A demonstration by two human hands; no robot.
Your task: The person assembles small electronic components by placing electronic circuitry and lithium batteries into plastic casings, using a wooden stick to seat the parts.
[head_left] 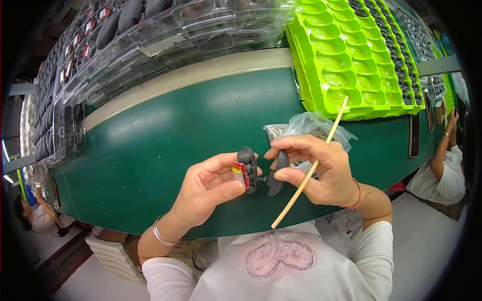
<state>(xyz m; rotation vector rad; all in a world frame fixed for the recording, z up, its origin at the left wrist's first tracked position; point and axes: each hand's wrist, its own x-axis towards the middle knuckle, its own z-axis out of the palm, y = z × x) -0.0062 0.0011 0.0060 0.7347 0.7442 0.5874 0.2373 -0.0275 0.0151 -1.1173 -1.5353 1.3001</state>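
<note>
Over the front of the green table, my left hand pinches a small dark plastic housing with a silver battery and red circuit board showing on its side. Facing it, a thin dark curved shell is held upright between the thumb and fingers of my right hand. The two parts are apart, with thin wires visible between them. A pale wooden stick also rests in my right hand, slanting across the palm, its lower end pointing toward my shirt.
Bright green moulded trays, partly filled with dark round parts, are stacked at the back right. A clear plastic bag lies before them. Clear trays of dark shells and batteries line the back left. Other people work at both sides.
</note>
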